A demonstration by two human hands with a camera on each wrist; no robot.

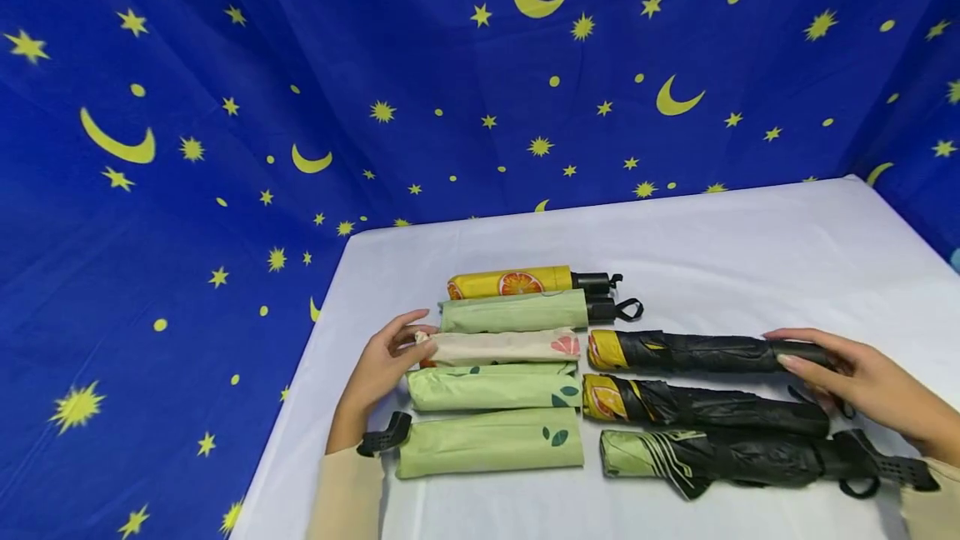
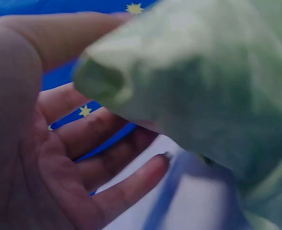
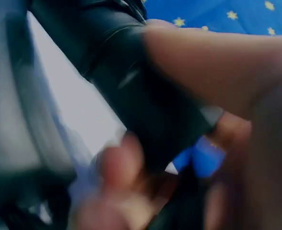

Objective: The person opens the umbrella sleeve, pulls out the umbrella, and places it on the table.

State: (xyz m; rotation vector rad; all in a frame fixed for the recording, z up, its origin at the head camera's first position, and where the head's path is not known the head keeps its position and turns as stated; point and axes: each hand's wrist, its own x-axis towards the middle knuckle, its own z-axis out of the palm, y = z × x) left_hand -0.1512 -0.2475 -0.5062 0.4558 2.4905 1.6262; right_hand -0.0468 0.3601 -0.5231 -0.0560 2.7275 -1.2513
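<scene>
In the head view my left hand (image 1: 386,365) pinches the left end of a cream umbrella sleeve (image 1: 498,347) with a pink petal print. My right hand (image 1: 862,373) is curled round the black handle end of a folded black umbrella (image 1: 701,352) whose tip is yellow. This umbrella lies end to end with the cream sleeve. The right wrist view shows thumb and fingers about the dark handle (image 3: 150,105), blurred. A green sleeve (image 2: 193,81) fills much of the left wrist view and hides my thumb's tip.
Above the cream sleeve lie a yellow orange-print umbrella (image 1: 517,282) and a light green umbrella (image 1: 517,312), both with black handles. Below are green leaf-print sleeves (image 1: 491,442), a yellow-tipped black umbrella (image 1: 720,408) and a green-tipped one (image 1: 750,458). A starry blue cloth (image 1: 450,65) surrounds the white table (image 1: 712,248).
</scene>
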